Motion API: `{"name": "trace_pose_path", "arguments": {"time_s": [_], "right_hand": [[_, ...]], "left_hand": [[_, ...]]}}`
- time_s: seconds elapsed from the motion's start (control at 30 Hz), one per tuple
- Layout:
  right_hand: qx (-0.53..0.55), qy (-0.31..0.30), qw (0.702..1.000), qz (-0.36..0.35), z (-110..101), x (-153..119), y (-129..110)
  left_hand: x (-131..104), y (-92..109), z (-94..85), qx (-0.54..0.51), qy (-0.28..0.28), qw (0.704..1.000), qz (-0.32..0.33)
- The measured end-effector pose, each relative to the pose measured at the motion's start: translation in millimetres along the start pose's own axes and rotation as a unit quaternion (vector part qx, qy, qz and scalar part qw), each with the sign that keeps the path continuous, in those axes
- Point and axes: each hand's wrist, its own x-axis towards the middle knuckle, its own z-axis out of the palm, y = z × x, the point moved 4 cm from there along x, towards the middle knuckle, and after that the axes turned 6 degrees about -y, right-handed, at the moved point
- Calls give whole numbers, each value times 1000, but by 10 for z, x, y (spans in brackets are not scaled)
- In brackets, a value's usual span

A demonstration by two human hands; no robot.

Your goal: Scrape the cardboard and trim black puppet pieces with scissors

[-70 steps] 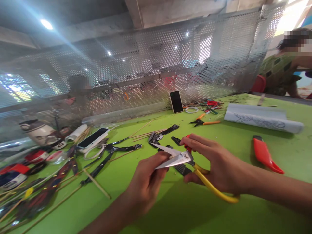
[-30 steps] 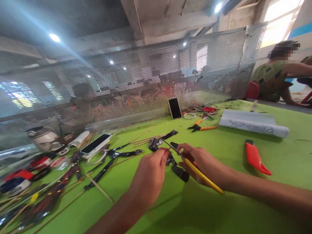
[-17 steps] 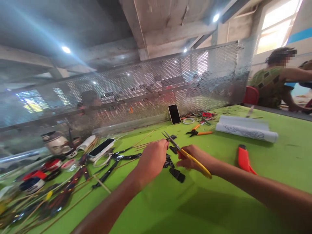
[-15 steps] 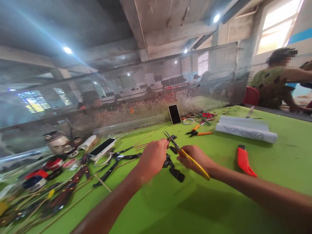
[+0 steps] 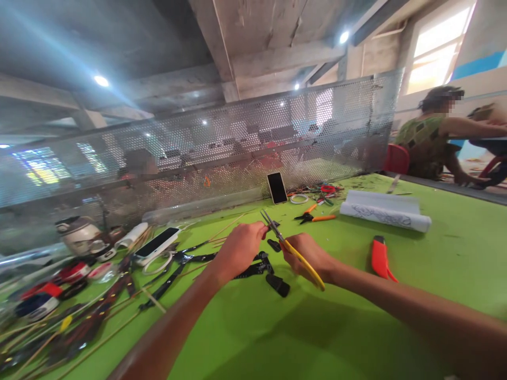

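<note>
At the far left of the green tabletop (image 5: 233,332), rolls of tape (image 5: 36,304) are lying beside a loose bunch of dark strips (image 5: 99,311) and thin sticks, and a white device with a dark screen (image 5: 157,245) is resting just beyond. A forked black strip (image 5: 182,257) is spreading between these and the left hand (image 5: 241,245), whose fingers are bunching together beside the scissor blades; whether they are grasping something small cannot be told. Another black strip (image 5: 254,269) is showing from behind the left wrist, while farther back an upright phone (image 5: 276,188) is leaning near the mesh screen. A short black piece (image 5: 278,285) is lying nearer, between the two hands. The scissors (image 5: 293,252) are pointing away with blades slightly parted, and the right hand (image 5: 306,257) is gripping their yellow handles, its fingers closing around them. Farther right, orange-handled pliers (image 5: 315,216) are lying beyond the right hand, with a red cutter (image 5: 380,258) and a patterned paper roll (image 5: 386,212) resting beside each other.
</note>
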Motion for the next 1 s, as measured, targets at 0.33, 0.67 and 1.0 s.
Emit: {"name": "trace_pose_path", "arguments": {"time_s": [0.33,0.67,1.0], "right_hand": [[68,-33,996,38,-17,4,-40],[289,-24,952,97,127,-98,32],[167,-52,980,91,132,35,64]], "left_hand": [[2,0,-1,26,3,1000,-2],[77,-24,101,85,22,996,-33],[77,-25,67,95,11,995,-14]]}}
